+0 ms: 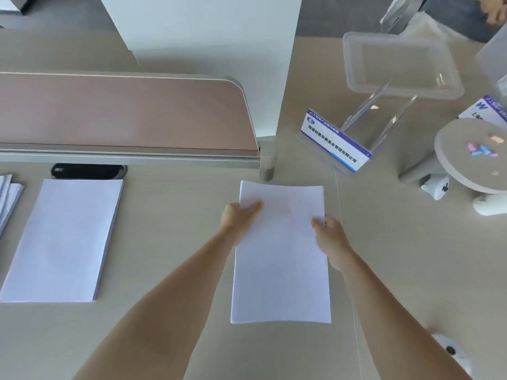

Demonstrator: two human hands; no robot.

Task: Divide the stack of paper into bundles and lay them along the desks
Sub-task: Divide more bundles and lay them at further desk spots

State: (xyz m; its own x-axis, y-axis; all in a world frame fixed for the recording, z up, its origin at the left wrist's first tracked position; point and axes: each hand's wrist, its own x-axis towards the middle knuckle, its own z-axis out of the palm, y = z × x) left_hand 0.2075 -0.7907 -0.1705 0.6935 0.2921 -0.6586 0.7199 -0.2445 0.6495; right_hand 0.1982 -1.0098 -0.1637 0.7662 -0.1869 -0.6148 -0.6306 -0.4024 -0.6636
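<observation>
white paper bundle (282,259) sits between both hands near the right end of the desk (170,270), just left of the seam (346,242) to the next desk. left hand (238,218) pinches the bundle's left edge, thumb flat on top, other fingers hidden under the sheets. right hand (330,237) grips the right edge the same way, thumb on top, fingers curled at the side. can't tell if the bundle is flat down yet or a hair above; the far edge looks a bit wavy. to the left lie a thick bundle (63,239), well apart, & a fanned bundle (6,198) at the frame edge.

risks imo: nothing binds the sheets, so an uneven release could let the top ones slide & fan out. both grips are toward the far end, so the near end could sag, drag & skew. pushing too far fwd/right could nudge the name card (334,141) or leave it straddling the seam.
</observation>
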